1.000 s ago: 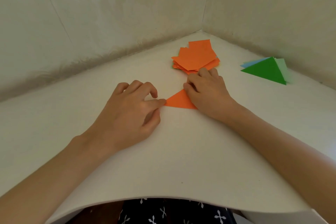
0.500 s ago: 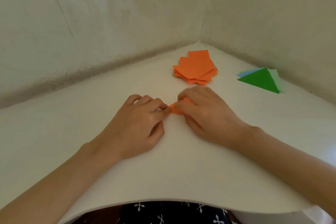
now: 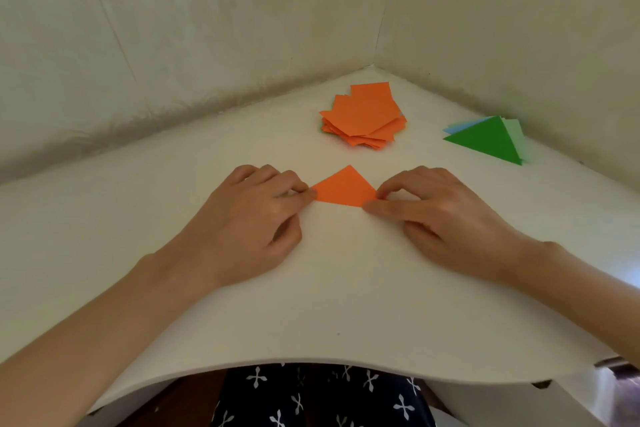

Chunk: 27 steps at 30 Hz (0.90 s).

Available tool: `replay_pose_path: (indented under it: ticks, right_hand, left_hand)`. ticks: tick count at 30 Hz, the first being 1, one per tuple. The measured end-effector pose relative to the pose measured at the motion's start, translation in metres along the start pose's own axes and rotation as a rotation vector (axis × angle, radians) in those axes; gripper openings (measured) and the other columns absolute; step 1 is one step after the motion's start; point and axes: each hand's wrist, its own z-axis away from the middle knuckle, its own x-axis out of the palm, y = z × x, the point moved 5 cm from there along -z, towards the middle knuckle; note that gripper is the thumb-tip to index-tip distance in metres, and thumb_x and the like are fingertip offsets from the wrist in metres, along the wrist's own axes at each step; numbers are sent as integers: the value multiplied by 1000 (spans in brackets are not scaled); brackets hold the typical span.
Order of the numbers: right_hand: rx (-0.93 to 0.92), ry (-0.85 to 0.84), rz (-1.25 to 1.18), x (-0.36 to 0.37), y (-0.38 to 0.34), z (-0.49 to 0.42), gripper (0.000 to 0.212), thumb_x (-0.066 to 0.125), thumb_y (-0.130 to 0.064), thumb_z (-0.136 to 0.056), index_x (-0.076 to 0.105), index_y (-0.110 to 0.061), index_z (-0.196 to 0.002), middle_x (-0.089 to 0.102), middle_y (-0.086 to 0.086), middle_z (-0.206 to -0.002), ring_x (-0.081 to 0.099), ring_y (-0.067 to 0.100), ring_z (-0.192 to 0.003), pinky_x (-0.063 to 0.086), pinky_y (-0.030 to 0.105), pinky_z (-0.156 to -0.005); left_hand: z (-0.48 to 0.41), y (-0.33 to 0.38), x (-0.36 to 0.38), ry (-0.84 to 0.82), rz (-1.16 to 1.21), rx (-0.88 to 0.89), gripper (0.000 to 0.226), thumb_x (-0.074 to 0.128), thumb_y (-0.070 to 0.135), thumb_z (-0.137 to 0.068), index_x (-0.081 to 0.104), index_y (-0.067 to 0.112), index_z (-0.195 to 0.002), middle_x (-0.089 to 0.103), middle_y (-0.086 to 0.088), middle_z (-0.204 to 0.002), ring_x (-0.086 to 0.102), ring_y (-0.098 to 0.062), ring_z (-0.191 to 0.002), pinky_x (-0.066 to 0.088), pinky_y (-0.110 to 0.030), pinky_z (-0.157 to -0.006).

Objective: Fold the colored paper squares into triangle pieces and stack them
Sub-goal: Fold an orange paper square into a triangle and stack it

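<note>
Right now the folded orange triangle (image 3: 344,190) lies flat on the white worktop (image 3: 346,288) at mid-frame, with its apex pointing away from the person. The left hand (image 3: 256,218) pinches its left corner and the right hand (image 3: 440,215) pinches its right corner, with the fingers (image 3: 401,181) curled onto the paper tips.

At upper middle sits the loose pile of orange squares (image 3: 363,118), well apart from the triangle. At upper right lies the stack of finished triangles (image 3: 485,140), green on top, with pale blue and pale green edges showing beneath.

The fold looks made, so the likely trouble lies in what follows. If the crease is soft, the layers may spring open once the corners are let go. Pulling outward at both tips could bow or tear the thin paper. Carried by one corner, the two layers may slide out of line. The finished stack is already fanned, so a careless drop could push it further askew.
</note>
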Motion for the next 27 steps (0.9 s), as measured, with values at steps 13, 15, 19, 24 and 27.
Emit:
replay_pose_path:
  ticks: [13,15,19,24,27]
  right_hand:
    - [525,73,-190,9,-3,-15,41,56,-48,-87,59,-23,-120,48,-4,-113,36,15,-107,30,24,-91]
    - [576,102,-261,9,-5,-17,35,59,-46,-86,59,-25,-114,46,-7,-108,35,13,-106,28,23,-87]
    - [620,113,-457,9,-4,-16,25,65,-36,-84,56,-26,-105,49,-7,-105,38,13,-106,30,24,-88]
    - [654,201,-609,3,-3,-12,19,66,-20,-85,51,-24,-96,48,-20,-88,45,8,-93,32,5,-72]
    - [710,316,-823,2,4,-8,21,67,-16,-84,52,-29,-91,58,-13,-87,52,1,-74,38,8,-64]
  left_hand:
    - [-5,3,-2,93,178,-99,52,30,44,-88,72,18,-102,61,7,-99,54,-18,-84,46,-32,-66]
    - [-9,-3,0,62,376,-271,55,29,58,-86,69,27,-107,57,12,-102,50,-11,-90,45,-29,-74]
    - [-24,-7,8,48,653,-523,48,64,39,-85,53,23,-129,57,6,-113,53,-7,-84,38,-18,-71]
    - [-41,-7,19,41,892,-625,22,71,19,-83,65,19,-105,57,10,-82,44,-2,-56,31,-10,-51]
    - [-52,6,10,92,1034,-515,14,71,12,-83,69,25,-78,60,11,-69,44,-1,-53,35,-12,-55]
